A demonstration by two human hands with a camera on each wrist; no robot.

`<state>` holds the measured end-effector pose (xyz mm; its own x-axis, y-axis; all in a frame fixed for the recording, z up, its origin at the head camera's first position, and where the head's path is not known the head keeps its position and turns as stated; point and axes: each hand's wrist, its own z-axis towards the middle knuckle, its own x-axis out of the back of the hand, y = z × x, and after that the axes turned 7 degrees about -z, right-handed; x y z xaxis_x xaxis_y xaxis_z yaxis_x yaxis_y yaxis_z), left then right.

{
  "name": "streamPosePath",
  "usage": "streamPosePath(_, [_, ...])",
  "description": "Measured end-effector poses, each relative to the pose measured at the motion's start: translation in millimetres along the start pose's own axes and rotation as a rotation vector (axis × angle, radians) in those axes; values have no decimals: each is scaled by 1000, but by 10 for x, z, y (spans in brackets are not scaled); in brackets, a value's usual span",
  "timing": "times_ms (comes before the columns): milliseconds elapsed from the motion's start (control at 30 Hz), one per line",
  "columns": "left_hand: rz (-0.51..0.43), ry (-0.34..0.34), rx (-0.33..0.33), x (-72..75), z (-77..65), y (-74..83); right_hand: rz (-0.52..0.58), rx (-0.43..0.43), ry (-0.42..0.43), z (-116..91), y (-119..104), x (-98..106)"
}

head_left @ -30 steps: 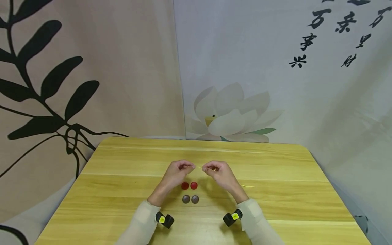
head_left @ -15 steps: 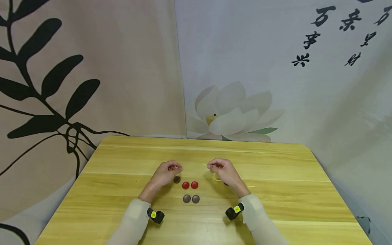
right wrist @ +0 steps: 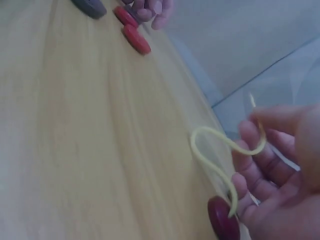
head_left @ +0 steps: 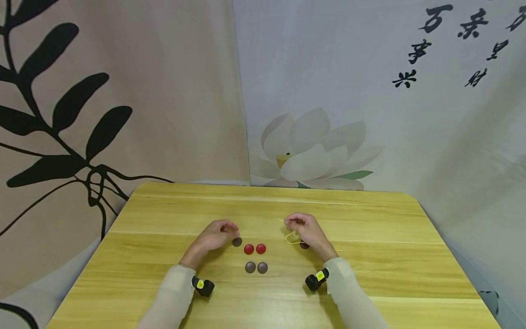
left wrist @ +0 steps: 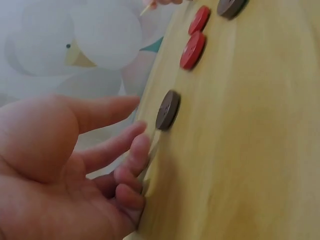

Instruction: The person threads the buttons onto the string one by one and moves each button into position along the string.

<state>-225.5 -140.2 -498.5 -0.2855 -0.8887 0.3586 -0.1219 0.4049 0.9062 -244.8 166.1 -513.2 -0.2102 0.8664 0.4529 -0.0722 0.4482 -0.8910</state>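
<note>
My left hand (head_left: pixel 218 233) holds nothing. In the left wrist view its thumb and forefinger stand apart just short of a dark brown button (left wrist: pixel 168 110) lying on the table. My right hand (head_left: pixel 307 228) pinches a yellow cord (right wrist: pixel 204 131) near its tip, which pokes out past the thumb. From there the cord loops down to a dark maroon button (right wrist: pixel 223 218) under the hand, where it goes in at the button's face. Between the hands lie two red buttons (head_left: pixel 249 249) side by side, with two grey-brown buttons (head_left: pixel 250 267) nearer to me.
All this is on a yellow wooden table (head_left: pixel 172 297). A patterned cloth backdrop (head_left: pixel 197 91) hangs behind its far edge. Each wrist carries a small black camera, such as the left wrist camera (head_left: pixel 203 287).
My hands have drawn apart. The left has let go of the cord's end and moved left and down to the brown button; the right has shifted right with the cord tip.
</note>
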Motion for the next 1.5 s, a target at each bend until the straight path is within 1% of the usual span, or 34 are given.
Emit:
streamPosePath(133, [18,-38,28,54,15,-7,17,-32,-9,6,29,13])
streamPosePath(300, [26,-82,25,101,38,-34,39,-61,-28,7,39,34])
streamPosePath(367, [30,-87,28,112,34,-32,32,-68,-46,11,39,42])
streamPosePath(500, [29,-86,18,119,29,-12,20,-75,-63,13,34,67])
streamPosePath(700, [31,-86,14,111,43,6,13,-73,-64,4,45,102])
streamPosePath(1100, [41,-99,6,69,16,-21,56,-103,-58,-32,114,83])
streamPosePath(1233, [52,-90,8,67,13,-21,53,-91,-58,-31,111,74])
streamPosePath(1500, [61,-69,1,66,-5,-15,58,-96,-63,-30,91,69])
